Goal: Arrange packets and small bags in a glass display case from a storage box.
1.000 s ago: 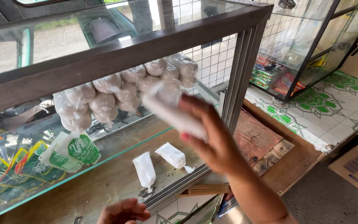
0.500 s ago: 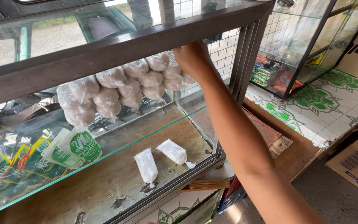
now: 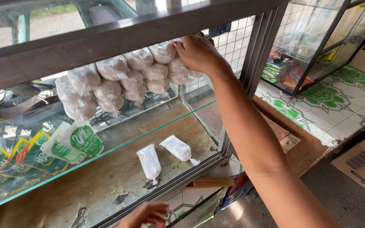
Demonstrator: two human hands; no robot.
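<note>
small white powder bags (image 3: 127, 78) hang clustered behind the glass.

The right hand (image 3: 197, 52) has carried its white bag up among the hanging bags (image 3: 123, 78).

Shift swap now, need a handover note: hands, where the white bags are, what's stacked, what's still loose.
Right hand: up on the top shelf, pressing a white bag against the stacked bags at the right end of the row.
Left hand: low at the bottom edge of the view, holding nothing visible.
Done: a pile of knotted white bags sits on the upper glass shelf.
Left: two loose bags lie on the lower wooden shelf, apart from the pile.
</note>
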